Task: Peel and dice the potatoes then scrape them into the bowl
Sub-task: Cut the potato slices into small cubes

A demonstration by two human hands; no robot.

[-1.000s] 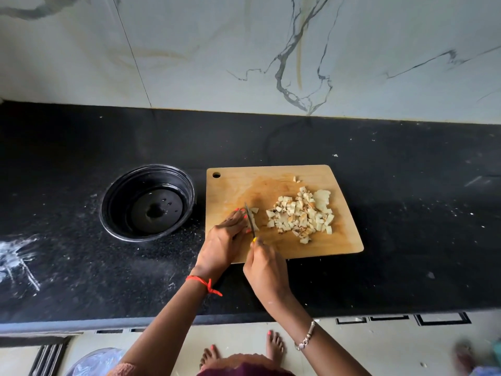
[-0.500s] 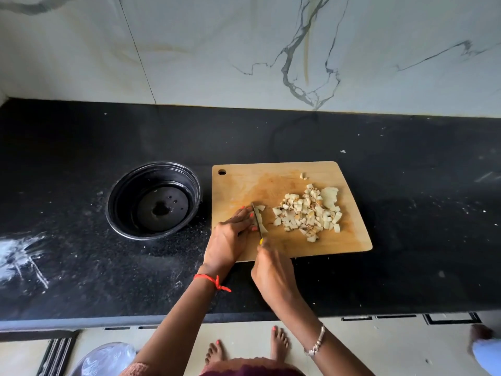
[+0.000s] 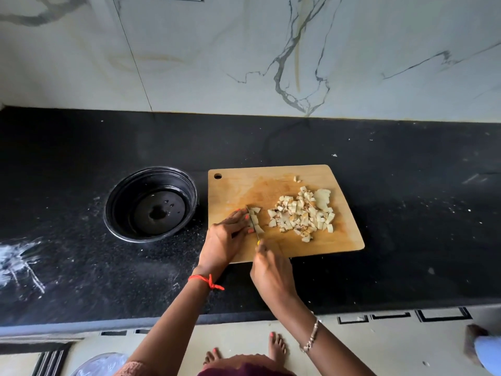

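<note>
Right hand (image 3: 272, 272) gripping knife (image 3: 253, 222); left hand (image 3: 226, 236) pinning the last potato strip (image 3: 254, 219). Best practice: curl fingertips back, cut evenly to match diced pile (image 3: 302, 215).

Black desk (image 3: 406, 213), flecked white. Black bowl (image 3: 119, 191). Tan wooden board (image 3: 271, 177), orange-stained at centre. Pale cream dice (image 3: 301, 215), some browned. White wall (image 3: 189, 63), grey-veined. Red thread (image 3: 207, 280) on left wrist, silver bracelet (image 3: 310, 337) on right. Orange nails (image 3: 247, 217).
</note>
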